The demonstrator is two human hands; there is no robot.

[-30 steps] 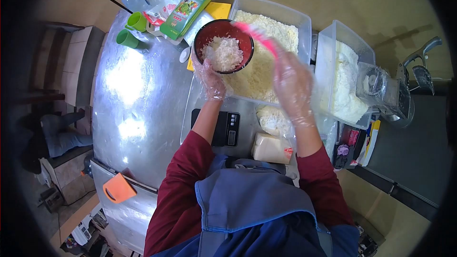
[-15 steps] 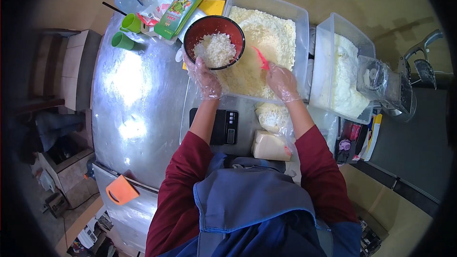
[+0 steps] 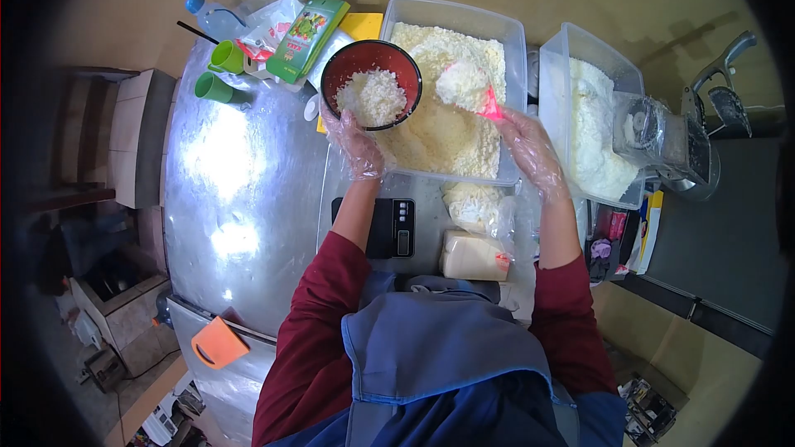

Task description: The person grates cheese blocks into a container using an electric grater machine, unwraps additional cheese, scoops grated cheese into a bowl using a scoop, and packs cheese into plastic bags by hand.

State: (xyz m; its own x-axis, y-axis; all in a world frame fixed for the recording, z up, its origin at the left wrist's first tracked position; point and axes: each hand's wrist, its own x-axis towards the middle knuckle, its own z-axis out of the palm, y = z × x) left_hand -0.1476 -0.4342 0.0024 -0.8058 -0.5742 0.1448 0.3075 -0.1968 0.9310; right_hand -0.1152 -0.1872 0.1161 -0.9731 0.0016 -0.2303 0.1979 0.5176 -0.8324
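Note:
In a clear plastic glove, my left hand (image 3: 357, 149) grips the near side of a bowl (image 3: 413, 68), red inside with a dark rim. White crumbly stuff (image 3: 374, 98) lies in the bowl, which is tilted toward me. My right hand (image 3: 530, 149), gloved too, is closed on the handle of a pink scoop (image 3: 491, 108). A heap of the pale crumbly stuff (image 3: 464, 85) covers the scoop's head, held above a clear plastic tub (image 3: 520, 58). More of this pale crumble fills the tub, with a hollow near its middle.
A second tub (image 3: 564, 74) of white powder stands to the right, beside a metal machine (image 3: 704, 149). A black kitchen scale (image 3: 381, 228) and a wrapped pale block (image 3: 472, 257) lie nearer me. Green cups (image 3: 217, 88), a bottle (image 3: 215, 18) and a green box (image 3: 308, 40) sit at back left.
The pink scoop has come up out of the tub with a heap of crumble on it. My right hand has moved a little to the right; the bowl has barely shifted.

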